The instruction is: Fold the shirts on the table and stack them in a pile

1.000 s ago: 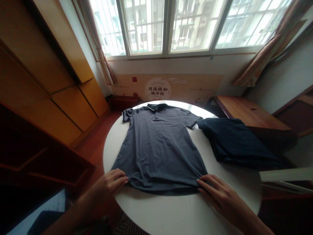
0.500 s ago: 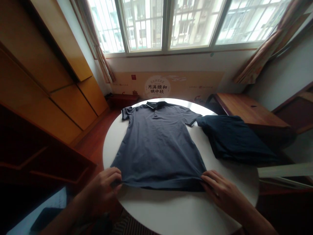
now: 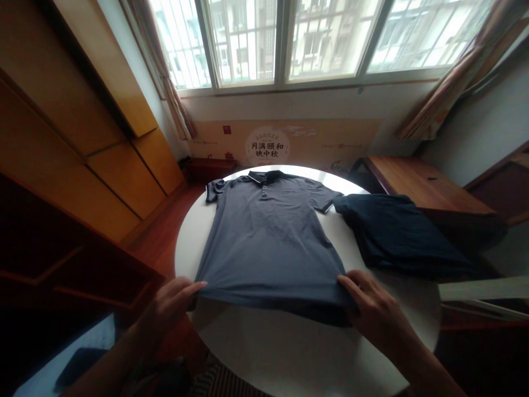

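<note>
A dark grey-blue polo shirt (image 3: 268, 242) lies front side up on a round white table (image 3: 264, 347), its collar toward the window. My left hand (image 3: 176, 298) pinches the bottom hem at its left corner, thumb on top. At the right corner of the hem, my right hand (image 3: 367, 298) grips the cloth between thumb and fingers. The hem is stretched between both hands and looks raised off the table, with a darker layer showing under its right part. The fingertips beneath the fabric are hidden.
Folded dark navy cloth (image 3: 397, 234) lies on the table's right side, close to the shirt's sleeve. Beyond it stands a brown wooden desk (image 3: 430, 184). Yellow-brown cabinets (image 3: 136, 171) line the left, and a barred window (image 3: 281, 44) is ahead.
Both hands have moved slightly up with the hem, and the left hand also outward. The hem is drawn tauter, and its right part shows more of the darker layer below.
</note>
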Demonstrator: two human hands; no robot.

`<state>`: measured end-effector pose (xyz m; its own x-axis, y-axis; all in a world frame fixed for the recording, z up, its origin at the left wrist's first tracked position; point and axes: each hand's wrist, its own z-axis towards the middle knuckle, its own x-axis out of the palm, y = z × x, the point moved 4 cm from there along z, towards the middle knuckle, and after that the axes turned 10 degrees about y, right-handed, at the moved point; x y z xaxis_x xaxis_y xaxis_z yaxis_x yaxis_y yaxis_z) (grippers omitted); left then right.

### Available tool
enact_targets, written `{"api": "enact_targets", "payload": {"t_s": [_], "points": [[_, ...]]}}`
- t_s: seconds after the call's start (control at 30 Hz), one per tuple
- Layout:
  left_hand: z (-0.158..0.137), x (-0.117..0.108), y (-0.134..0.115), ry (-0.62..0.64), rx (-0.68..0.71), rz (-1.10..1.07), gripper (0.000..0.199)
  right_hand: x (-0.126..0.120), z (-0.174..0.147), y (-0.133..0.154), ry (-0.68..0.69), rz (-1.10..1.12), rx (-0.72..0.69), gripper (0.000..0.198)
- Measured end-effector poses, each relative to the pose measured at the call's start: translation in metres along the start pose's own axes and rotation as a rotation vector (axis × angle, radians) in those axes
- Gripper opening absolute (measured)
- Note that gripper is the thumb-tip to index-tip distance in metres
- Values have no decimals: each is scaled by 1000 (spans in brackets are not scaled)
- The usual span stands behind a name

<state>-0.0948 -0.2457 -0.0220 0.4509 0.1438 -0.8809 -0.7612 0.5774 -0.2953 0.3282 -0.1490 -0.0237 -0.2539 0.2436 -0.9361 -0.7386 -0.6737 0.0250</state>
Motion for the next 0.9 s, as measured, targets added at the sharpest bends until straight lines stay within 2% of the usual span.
{"api": "enact_targets", "payload": {"t_s": [0.1,0.2,0.33,0.43,0.53,0.63,0.7,0.77,0.83,0.9], "points": [[-8,-4,10,13,-35,-14,46,-16,-3,-7,-36,21,5,37],[-13,-2,18,101,-58,-19,43,-25,-8,-9,-36,49,-27,33],[-14,2,19,201,-89,-38,39,-19,-26,-15,-11,105,-60,48],[-17,-7,21,127,-189,-33,32,-8,-47,-27,10,149,-54,60],[-21,-27,23,40,-287,-23,23,0,-66,-42,55,204,-17,71],[-21,-41,21,50,-336,-51,18,5,-78,-52,91,281,76,76],[-20,-44,20,57,-356,-79,16,10,-83,-56,119,396,214,72],[-20,-40,20,56,-395,-104,14,15,-88,-56,157,602,327,63],[-23,-32,22,37,-469,-124,9,17,-89,-51,197,792,350,56],[-27,-24,28,8,-580,-164,6,13,-86,-44,209,849,318,51]]}}
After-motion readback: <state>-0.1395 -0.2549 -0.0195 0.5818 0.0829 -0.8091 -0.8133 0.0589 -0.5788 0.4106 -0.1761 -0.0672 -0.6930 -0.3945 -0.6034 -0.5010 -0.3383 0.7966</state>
